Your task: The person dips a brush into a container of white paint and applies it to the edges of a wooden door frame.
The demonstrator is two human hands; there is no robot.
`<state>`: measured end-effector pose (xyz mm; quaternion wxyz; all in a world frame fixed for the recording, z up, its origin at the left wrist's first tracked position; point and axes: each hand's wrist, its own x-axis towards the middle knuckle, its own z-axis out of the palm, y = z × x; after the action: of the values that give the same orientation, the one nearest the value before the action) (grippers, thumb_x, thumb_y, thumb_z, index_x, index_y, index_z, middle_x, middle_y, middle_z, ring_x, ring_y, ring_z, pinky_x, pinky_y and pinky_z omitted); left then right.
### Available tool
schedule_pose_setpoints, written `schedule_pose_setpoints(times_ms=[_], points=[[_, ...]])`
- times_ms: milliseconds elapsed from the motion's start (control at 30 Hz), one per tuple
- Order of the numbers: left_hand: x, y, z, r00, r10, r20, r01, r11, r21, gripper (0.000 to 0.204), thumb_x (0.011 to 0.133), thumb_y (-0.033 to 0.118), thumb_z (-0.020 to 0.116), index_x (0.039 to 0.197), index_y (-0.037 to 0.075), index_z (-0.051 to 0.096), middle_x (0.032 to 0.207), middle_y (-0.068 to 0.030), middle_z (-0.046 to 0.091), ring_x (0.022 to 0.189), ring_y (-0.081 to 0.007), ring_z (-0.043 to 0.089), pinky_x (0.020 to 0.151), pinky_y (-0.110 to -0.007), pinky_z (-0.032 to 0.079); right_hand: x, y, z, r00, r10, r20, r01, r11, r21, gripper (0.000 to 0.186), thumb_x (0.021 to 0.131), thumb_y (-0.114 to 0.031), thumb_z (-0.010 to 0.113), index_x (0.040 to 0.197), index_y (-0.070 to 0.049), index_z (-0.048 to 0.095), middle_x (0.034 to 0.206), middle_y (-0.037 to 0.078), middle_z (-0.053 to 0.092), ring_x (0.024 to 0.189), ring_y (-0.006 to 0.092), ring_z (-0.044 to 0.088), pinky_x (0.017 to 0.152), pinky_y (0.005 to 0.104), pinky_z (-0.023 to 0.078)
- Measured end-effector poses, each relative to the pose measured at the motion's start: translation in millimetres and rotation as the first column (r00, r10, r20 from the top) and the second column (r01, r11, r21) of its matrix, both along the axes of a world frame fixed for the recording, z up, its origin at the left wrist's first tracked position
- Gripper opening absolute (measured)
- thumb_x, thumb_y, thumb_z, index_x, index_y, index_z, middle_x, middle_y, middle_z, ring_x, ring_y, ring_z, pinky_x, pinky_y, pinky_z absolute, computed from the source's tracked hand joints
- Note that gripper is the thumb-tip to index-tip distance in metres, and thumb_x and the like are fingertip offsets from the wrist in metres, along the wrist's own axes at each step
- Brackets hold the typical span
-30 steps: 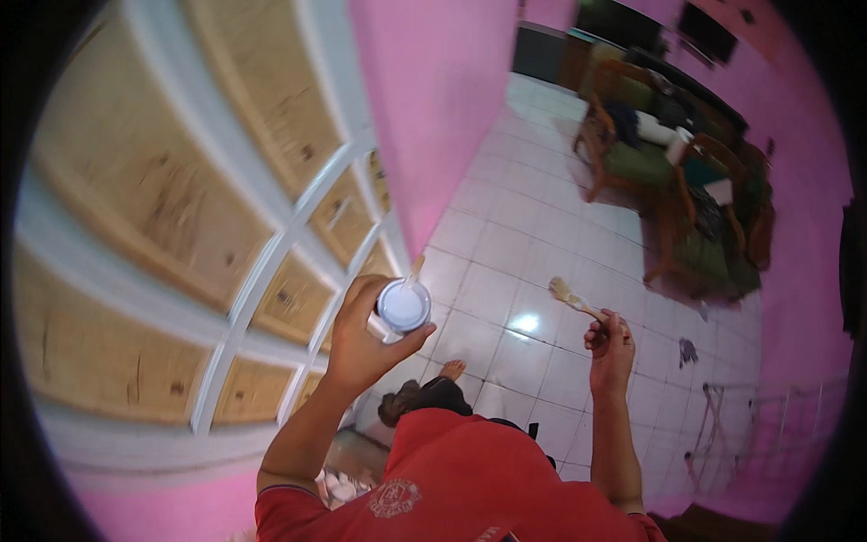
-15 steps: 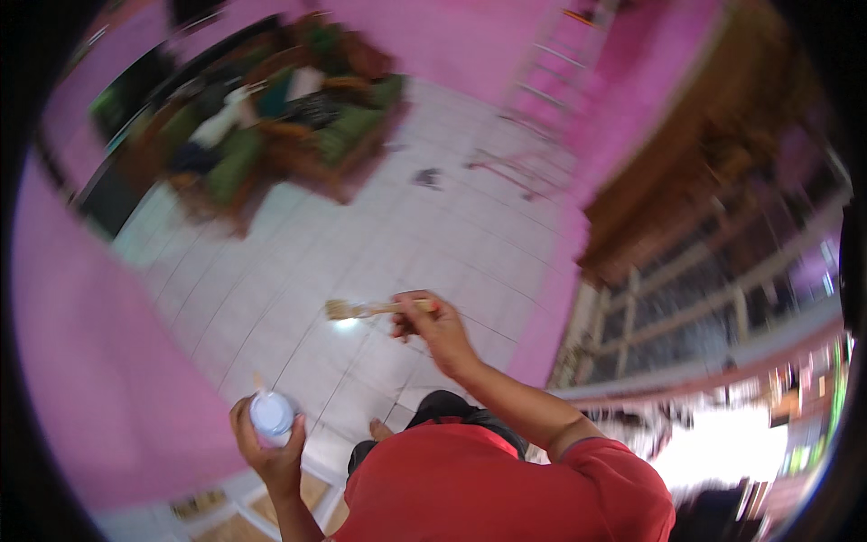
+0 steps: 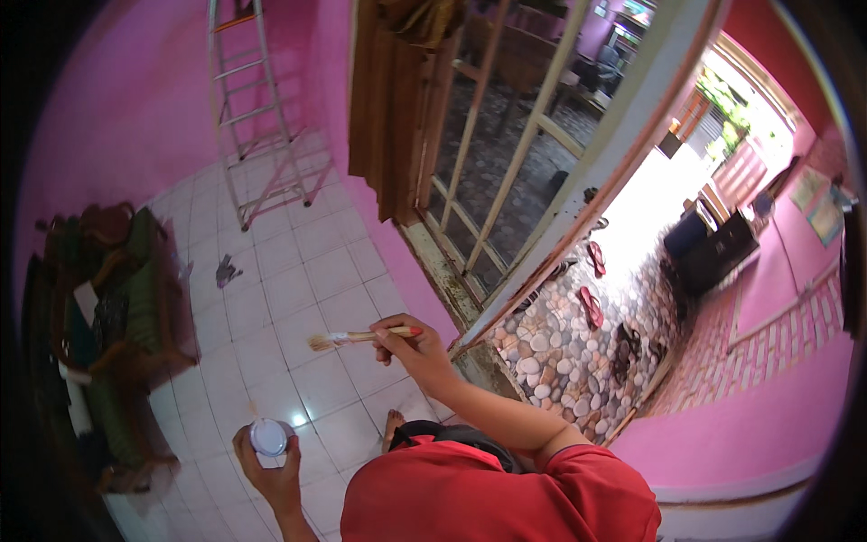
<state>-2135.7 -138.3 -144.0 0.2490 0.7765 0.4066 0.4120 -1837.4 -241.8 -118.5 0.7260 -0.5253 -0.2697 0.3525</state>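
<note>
A paintbrush (image 3: 358,337) with pale bristles and a wooden, red-tipped handle lies level in my right hand (image 3: 408,348), whose fingers are closed round the handle. Its bristles point left, over the floor. Lower left, my left hand (image 3: 271,470) is wrapped round a small round tub (image 3: 269,437) of pale bluish-white colour. A thin light-coloured stick (image 3: 254,411) shows at the tub's far edge. Whether the pale round top is a lid or paint, I cannot tell. Brush and tub are well apart.
White floor tiles (image 3: 307,271) stretch ahead. A metal stepladder (image 3: 250,99) stands by the pink wall. Green-cushioned wooden seats (image 3: 135,280) are at the left. A window (image 3: 506,144) with a brown curtain (image 3: 384,108) is beside the doorway; red sandals (image 3: 591,308) lie on the pebbled floor outside.
My view has swung to the right, bringing the window, doorway and pebbled floor further into sight. Both hands keep their hold on the brush and tub.
</note>
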Motion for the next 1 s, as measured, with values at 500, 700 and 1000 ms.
schedule_pose_setpoints(times_ms=[500,700,1000], points=[[207.0,77.4,1.8,0.759,-0.644,0.097,0.646,0.763,0.006,0.064,0.067,0.015,0.094,0.118,-0.003,0.060,0.118,-0.0184,0.059,0.106,-0.0347,0.061,0.092,-0.043,0.051,37.0,-71.6,52.3,0.764,-0.594,0.253,0.596,0.799,0.077,0.013,0.100,-0.003,0.063,0.112,0.001,0.066,0.090,0.006,0.067,0.078,0.0126,0.067,0.071,0.0258,0.054],[275.7,66.1,22.0,0.611,-0.781,0.131,0.792,0.601,-0.111,0.059,0.069,0.015,0.092,0.118,0.001,0.063,0.117,-0.0143,0.060,0.107,-0.0298,0.062,0.088,-0.039,0.052,23.3,-90.3,76.1,0.552,-0.654,0.518,0.701,0.700,0.137,0.017,0.090,0.003,0.068,0.107,0.005,0.064,0.101,0.015,0.066,0.084,0.0169,0.066,0.075,0.0297,0.054],[329.8,61.9,28.0,0.397,-0.907,0.140,0.917,0.386,-0.098,0.057,0.075,0.023,0.090,0.122,0.002,0.065,0.119,-0.0135,0.061,0.104,-0.0298,0.067,0.086,-0.038,0.057,28.8,-69.2,98.0,0.307,-0.400,0.864,0.719,0.692,0.064,0.026,0.079,0.001,0.073,0.105,-0.001,0.068,0.098,0.015,0.071,0.090,0.0273,0.071,0.079,0.0340,0.055]])
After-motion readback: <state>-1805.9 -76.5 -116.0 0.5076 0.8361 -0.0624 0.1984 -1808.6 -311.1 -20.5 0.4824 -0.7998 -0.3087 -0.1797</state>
